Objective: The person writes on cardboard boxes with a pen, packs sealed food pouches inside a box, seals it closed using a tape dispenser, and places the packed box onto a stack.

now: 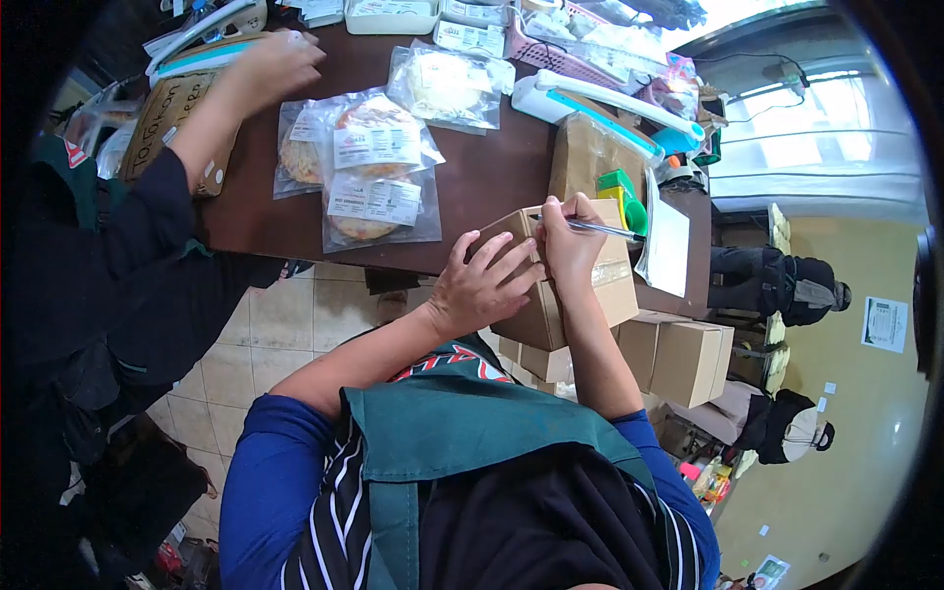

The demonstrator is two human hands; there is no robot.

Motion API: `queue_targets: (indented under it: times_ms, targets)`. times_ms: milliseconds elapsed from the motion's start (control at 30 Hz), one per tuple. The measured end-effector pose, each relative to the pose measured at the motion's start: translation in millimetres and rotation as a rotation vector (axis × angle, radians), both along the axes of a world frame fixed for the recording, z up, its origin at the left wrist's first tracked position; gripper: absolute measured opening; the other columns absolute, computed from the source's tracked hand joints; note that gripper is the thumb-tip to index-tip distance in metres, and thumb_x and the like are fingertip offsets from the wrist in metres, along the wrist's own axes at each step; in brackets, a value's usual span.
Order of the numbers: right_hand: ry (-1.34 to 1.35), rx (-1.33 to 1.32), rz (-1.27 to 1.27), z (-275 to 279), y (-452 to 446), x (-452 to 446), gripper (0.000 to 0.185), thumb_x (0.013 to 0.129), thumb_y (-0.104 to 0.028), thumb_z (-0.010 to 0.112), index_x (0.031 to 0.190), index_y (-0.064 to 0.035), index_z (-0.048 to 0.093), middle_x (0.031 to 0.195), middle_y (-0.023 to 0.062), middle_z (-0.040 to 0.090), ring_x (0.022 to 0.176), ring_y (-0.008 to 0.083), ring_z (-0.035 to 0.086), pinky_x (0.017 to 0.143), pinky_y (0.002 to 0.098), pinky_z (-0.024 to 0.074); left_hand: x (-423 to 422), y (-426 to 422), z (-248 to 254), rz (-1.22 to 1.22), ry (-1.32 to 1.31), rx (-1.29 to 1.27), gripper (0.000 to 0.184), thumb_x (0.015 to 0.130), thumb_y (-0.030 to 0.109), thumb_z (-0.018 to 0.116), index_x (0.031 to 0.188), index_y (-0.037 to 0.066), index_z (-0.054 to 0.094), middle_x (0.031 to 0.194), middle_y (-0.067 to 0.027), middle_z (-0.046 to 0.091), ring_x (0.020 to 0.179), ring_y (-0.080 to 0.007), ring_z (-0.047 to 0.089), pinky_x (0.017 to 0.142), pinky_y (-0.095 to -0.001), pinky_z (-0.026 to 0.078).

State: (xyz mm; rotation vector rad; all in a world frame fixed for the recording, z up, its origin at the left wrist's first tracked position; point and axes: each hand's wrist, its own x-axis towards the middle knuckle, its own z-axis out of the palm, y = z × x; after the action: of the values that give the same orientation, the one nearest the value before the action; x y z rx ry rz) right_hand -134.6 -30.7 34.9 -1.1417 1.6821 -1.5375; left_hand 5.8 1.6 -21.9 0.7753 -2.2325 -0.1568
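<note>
A closed brown cardboard box (534, 315) sits at the table's near edge, right in front of me. My left hand (482, 285) lies on its left side with the fingers spread. Gripped in my right hand (570, 241) is a pen (605, 230), its tip at the top of the box. Clear tape (612, 272) runs across the box. Just beyond my right hand are a green and yellow object (619, 197), which I cannot make out exactly, and white paper (665, 241).
Labelled clear packs of round flat food (379, 138) lie on the dark table (492, 177). At left a co-worker's arm (236, 93) reaches over a cardboard piece with handwriting (167, 118). Impulse-sealer-like devices (590, 108) and a pink basket (560, 49) stand behind. More boxes (678, 354) are at right.
</note>
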Motion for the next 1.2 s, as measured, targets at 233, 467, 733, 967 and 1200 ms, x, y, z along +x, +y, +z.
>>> queue_targets:
  times_ms: [233, 467, 733, 967, 1200]
  targets:
    - [0.017, -0.018, 0.007, -6.2, 0.9, -4.4, 0.034, 0.084, -0.001, 0.061, 0.060, -0.0077, 0.038, 0.052, -0.0005, 0.045, 0.045, 0.0054, 0.046, 0.041, 0.0213, 0.0367, -2.7, -1.1, -2.2, 0.007, 0.043, -0.020, 0.048, 0.073, 0.038, 0.069, 0.118, 0.028, 0.054, 0.131, -0.0003, 0.049, 0.115, -0.0214, 0.047, 0.099, -0.0503, 0.028]
    - [0.092, -0.032, 0.018, -11.1, 0.7, -10.7, 0.033, 0.085, -0.002, 0.059, 0.060, -0.0082, 0.038, 0.052, 0.0017, 0.047, 0.044, 0.0071, 0.048, 0.041, 0.0212, 0.0369, -1.5, -1.5, 1.1, 0.004, 0.036, -0.017, 0.048, 0.072, 0.036, 0.071, 0.117, 0.027, 0.055, 0.131, -0.0006, 0.050, 0.109, -0.0194, 0.050, 0.099, -0.0503, 0.029]
    - [0.046, -0.042, -0.015, -6.0, 0.4, -5.4, 0.036, 0.083, 0.000, 0.058, 0.059, -0.0083, 0.033, 0.052, -0.0029, 0.039, 0.046, 0.0034, 0.041, 0.040, 0.0219, 0.0322, -1.9, -5.6, 2.1, -0.006, 0.062, -0.059, 0.038, 0.075, 0.030, 0.067, 0.111, 0.023, 0.056, 0.123, -0.0021, 0.057, 0.068, -0.0130, 0.058, 0.096, -0.0461, 0.032]
    - [0.073, -0.048, -0.020, -8.2, 0.7, -6.6, 0.036, 0.083, 0.000, 0.057, 0.059, -0.0084, 0.032, 0.052, -0.0038, 0.036, 0.047, 0.0029, 0.039, 0.041, 0.0219, 0.0326, -2.4, -4.2, 4.6, -0.011, 0.060, -0.032, 0.038, 0.075, 0.030, 0.066, 0.110, 0.022, 0.056, 0.123, -0.0036, 0.057, 0.065, -0.0140, 0.059, 0.095, -0.0459, 0.034]
    - [0.091, -0.050, -0.034, -7.6, -0.7, -6.8, 0.035, 0.081, 0.002, 0.056, 0.059, -0.0084, 0.032, 0.054, -0.0034, 0.035, 0.047, 0.0029, 0.037, 0.042, 0.0220, 0.0321, 0.2, -2.1, 5.1, -0.020, -0.013, 0.019, 0.040, 0.077, 0.035, 0.067, 0.115, 0.024, 0.060, 0.129, -0.0027, 0.054, 0.074, -0.0143, 0.058, 0.097, -0.0475, 0.034]
